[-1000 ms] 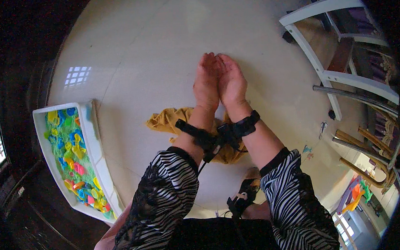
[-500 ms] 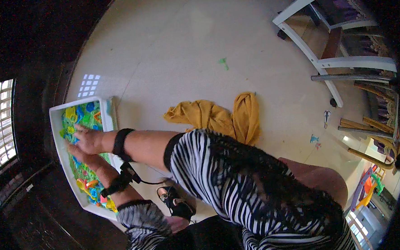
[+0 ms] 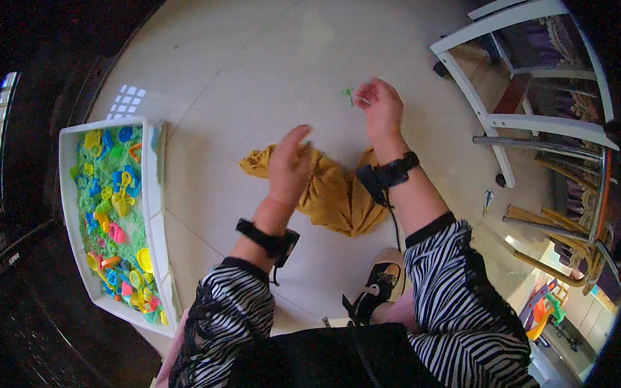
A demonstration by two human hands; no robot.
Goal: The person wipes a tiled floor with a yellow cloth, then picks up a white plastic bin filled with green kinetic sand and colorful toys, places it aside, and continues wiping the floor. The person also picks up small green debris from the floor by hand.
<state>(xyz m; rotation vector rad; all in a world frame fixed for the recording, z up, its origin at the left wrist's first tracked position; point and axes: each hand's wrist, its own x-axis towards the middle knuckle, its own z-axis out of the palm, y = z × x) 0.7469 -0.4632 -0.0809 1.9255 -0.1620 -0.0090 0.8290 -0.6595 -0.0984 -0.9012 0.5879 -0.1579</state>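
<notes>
Apparently above mustard cloth [image 3: 335, 203], left hand [image 3: 290, 168].

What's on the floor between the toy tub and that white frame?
The head view shows a crumpled mustard cloth and a small green thing lying there.

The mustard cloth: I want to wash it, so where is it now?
In the head view, the mustard cloth lies on the floor near the middle, partly behind the left hand and right of the white tray.
</notes>
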